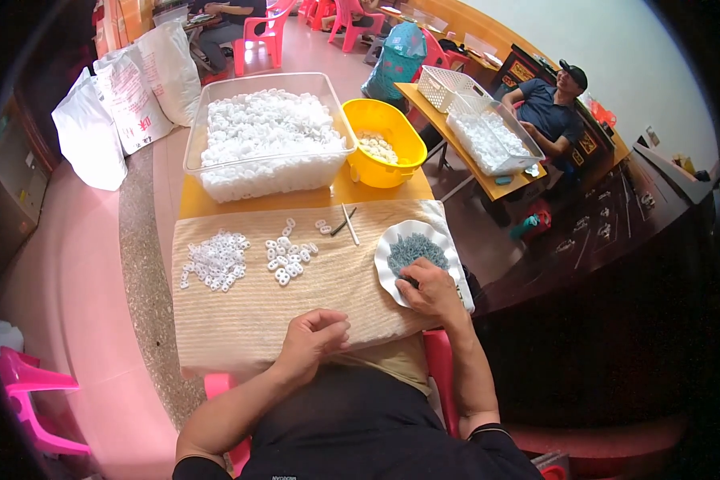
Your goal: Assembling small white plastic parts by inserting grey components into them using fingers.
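Observation:
My right hand (430,290) reaches over a white scalloped plate (386,276), its bent fingers touching a heap of small grey-blue pieces (416,250). Whatever its fingertips pinch is hidden. My left hand (315,342) hovers at the near edge of the striped cloth (248,328), fingers curled together; anything inside is too small to make out. On the cloth lie a pile of small white plastic parts (218,260) and, right of it, a looser group of white two-hole parts (288,258). A white stick (350,226) crosses a dark stick (340,228) near the plate.
Behind the cloth stand a clear bin (268,172) full of white parts and a yellow tub (384,144). White sacks (112,104) lean at the left. A person (548,112) sits right at another table with a clear bin (492,144). Pink chairs (260,40) stand farther back.

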`<state>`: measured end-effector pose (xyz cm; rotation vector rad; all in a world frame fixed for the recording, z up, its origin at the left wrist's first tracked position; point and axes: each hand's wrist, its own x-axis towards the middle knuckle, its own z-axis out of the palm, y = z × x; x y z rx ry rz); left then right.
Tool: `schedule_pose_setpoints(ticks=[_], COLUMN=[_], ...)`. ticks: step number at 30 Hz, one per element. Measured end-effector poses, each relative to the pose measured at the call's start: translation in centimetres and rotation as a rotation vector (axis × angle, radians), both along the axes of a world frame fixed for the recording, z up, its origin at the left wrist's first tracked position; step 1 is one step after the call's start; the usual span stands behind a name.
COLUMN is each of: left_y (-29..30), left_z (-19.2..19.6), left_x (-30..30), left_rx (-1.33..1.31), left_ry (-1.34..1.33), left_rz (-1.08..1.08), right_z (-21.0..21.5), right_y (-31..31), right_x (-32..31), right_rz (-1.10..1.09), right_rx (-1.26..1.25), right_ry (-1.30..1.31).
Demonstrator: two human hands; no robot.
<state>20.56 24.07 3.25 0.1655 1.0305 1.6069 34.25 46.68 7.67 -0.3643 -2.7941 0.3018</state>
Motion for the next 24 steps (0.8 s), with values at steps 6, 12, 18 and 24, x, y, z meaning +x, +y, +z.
schedule_pose_setpoints(ticks=[6, 12, 18, 24], left_y=[-0.1, 0.1, 0.1, 0.2], left_z=[-0.1, 0.2, 0.0, -0.4], left_x=[0.1, 0.2, 0.0, 0.0], left_rx=[0.006, 0.008, 0.007, 0.016], left_ry=[-0.006, -0.021, 0.011, 0.038], left_rz=[-0.005, 0.007, 0.01, 0.009], right_z=[-0.4, 0.2, 2.5, 3.7], right_y=[0.0, -0.2, -0.7, -1.4], right_x=[-0.3, -0.2, 0.7, 1.0], right_rz=[-0.099, -0.097, -0.112, -0.15], right_rx=[-0.041, 0.058, -0.009, 0.0], right_ry=[-0.066, -0.096, -0.064, -0.192])
